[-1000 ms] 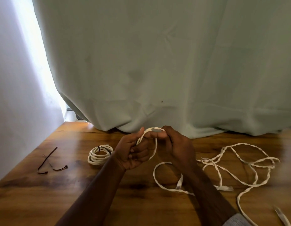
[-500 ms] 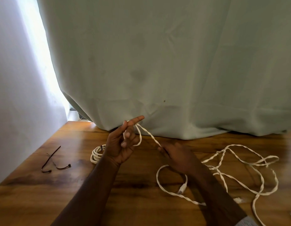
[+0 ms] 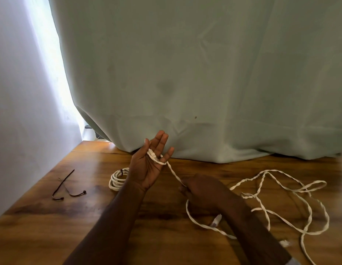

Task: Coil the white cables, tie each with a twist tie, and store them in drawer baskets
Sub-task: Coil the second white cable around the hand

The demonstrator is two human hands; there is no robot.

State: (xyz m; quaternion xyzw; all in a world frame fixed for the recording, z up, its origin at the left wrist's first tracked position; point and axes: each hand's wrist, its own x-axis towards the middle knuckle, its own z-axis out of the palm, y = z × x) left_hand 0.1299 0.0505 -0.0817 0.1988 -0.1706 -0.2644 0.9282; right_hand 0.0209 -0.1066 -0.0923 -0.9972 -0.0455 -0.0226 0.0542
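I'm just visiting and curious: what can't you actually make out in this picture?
- Right hand fingers: turned away, its grip on the loose cable is hidden.
- Coiled cable: partly behind the left hand.
- Loose cable's far end: cut by the bottom edge.
- Drawer baskets: out of frame.

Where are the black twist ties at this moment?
The twist ties lie on the table, at the left, apart from the tied coil.

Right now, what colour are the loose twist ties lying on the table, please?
Dark brown to black twist ties, head view.
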